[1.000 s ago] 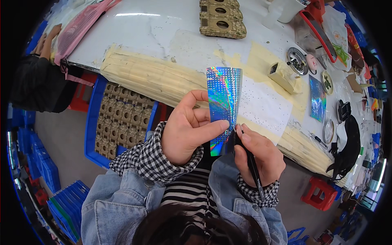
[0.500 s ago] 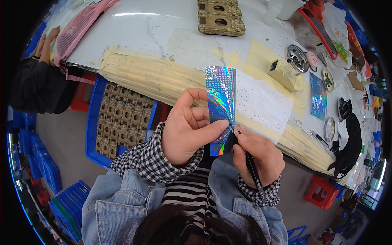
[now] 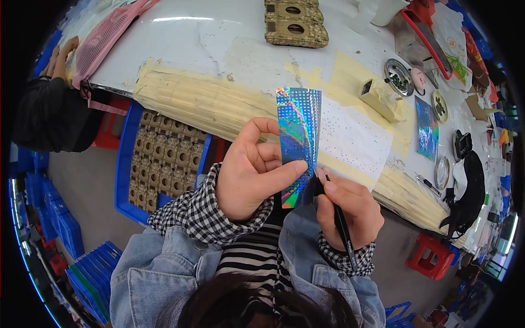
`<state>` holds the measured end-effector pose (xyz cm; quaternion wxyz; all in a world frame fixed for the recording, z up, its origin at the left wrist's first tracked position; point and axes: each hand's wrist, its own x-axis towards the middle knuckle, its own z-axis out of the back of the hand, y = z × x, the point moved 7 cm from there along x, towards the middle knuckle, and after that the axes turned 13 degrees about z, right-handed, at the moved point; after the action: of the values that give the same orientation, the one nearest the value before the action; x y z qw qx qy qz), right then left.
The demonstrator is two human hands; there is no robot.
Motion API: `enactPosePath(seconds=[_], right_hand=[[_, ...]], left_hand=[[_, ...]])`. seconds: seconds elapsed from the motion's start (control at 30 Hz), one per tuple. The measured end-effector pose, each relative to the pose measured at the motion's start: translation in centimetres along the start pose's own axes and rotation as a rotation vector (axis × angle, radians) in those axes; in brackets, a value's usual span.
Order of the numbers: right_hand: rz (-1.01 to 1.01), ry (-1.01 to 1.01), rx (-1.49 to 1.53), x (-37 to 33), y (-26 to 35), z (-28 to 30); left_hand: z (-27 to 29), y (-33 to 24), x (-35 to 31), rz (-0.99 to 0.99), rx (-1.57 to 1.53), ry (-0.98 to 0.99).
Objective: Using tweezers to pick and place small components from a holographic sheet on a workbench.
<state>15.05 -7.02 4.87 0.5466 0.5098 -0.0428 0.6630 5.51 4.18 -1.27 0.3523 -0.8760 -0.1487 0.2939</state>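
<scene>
My left hand pinches a shiny holographic sticker sheet, blue-green with rows of small squares, and holds it up in front of me. The thumb lies across its face; the fingers behind it are partly hidden. My right hand is closed round black tweezers, whose tips are by the right edge of the sheet, near the left thumb. Whether the tips grip anything is too small to tell. Behind the sheet, a white paper dotted with tiny dark specks lies on the table.
Camouflage-patterned cases lie at the far side of the table. A blue crate of similar parts stands at lower left. To the right are a taped block, small round dishes and another holographic sheet. Another person's hand is at far left.
The tweezers and my right hand have shifted slightly right, away from my left thumb. The sheet has turned a little, so its reflections differ and more of its face shows.
</scene>
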Motion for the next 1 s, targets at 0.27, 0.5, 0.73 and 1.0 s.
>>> enactPosePath(seconds=[0.27, 0.5, 0.73, 1.0], right_hand=[[0.024, -0.004, 0.007, 0.12, 0.15, 0.04], [0.031, 0.007, -0.005, 0.1, 0.04, -0.11], [0.026, 0.036, -0.008, 0.27, 0.11, -0.13], [0.001, 0.062, -0.002, 0.29, -0.08, -0.08]], left_hand=[[-0.16, -0.2, -0.01, 0.006, -0.02, -0.004], [-0.07, -0.24, 0.03, -0.015, -0.01, -0.001], [-0.06, -0.31, -0.07, -0.021, 0.018, -0.018], [-0.03, -0.14, 0.07, -0.004, 0.019, -0.008]])
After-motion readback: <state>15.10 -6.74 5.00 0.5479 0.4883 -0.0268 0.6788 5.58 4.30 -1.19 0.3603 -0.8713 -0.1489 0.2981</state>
